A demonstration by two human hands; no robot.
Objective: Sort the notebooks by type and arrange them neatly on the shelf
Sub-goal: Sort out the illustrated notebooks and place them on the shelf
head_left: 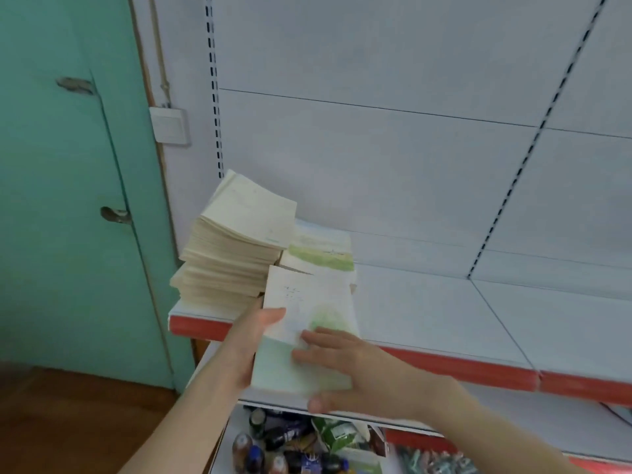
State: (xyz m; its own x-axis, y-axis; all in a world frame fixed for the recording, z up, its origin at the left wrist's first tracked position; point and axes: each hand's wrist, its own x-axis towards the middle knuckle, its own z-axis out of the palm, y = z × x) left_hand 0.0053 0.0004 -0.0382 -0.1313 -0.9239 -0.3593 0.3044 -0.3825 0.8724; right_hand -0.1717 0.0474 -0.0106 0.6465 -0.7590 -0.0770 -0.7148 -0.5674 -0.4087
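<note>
1. Three lots of notebooks to log. Found a tall cream stack (232, 261) at the 9 o'clock end of the shelf (444, 313), touching a lower green-banded stack (321, 256) on its 3 o'clock side.
2. Found the third lot, a held bundle (307, 302), at 6 o'clock of the green-banded stack, overhanging the red shelf edge (461, 367).
3. Checked the left hand (251, 340): wrapped round the bundle's 9 o'clock edge, thumb laid on the cover.
4. Checked the right hand (345, 367): fingers straight and close together, pressed flat on the cover, thumb against the 6 o'clock edge.
5. Judged as the placing step: bundle poised before the green-banded stack, not yet set down. Cannot confirm a cover match; print too blurred.
6. Next move calls for squaring the bundle's edges, lifting clear of the lower stack's top, then lowering flush without nudging the tall stack, already uneven down its side.
7. Noted bottles (260, 446) on the tier below, at 6 o'clock; no part in the task.
</note>
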